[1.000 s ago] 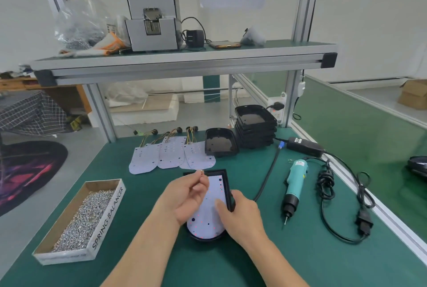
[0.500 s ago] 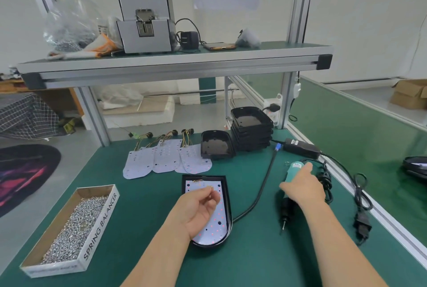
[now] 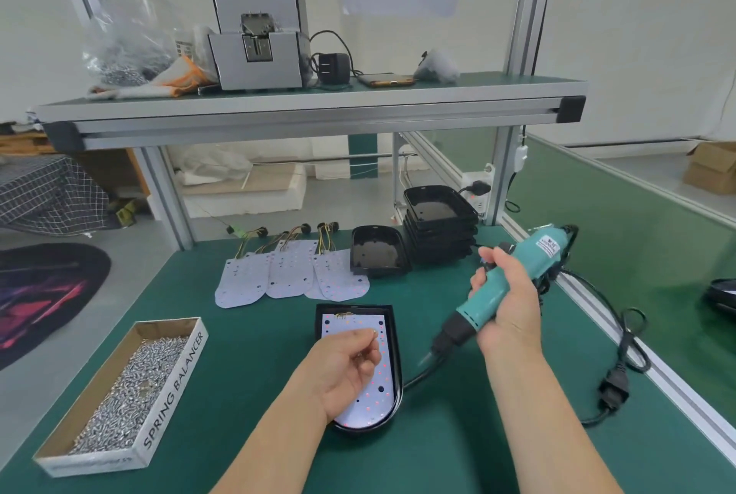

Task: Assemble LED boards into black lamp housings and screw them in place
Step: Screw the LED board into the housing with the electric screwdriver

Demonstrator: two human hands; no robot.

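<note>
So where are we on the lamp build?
Done: one board sits in the near housing. In hand: the left hand pinches what looks like a screw over it. The right hand grips the screwdriver, bit not yet on the board. Left: no seated screws that I can make out. Several loose boards, an empty housing and a stack wait behind.

Bare left hand (image 3: 348,366) and right hand (image 3: 507,296), bare forearms (image 3: 537,414).
</note>
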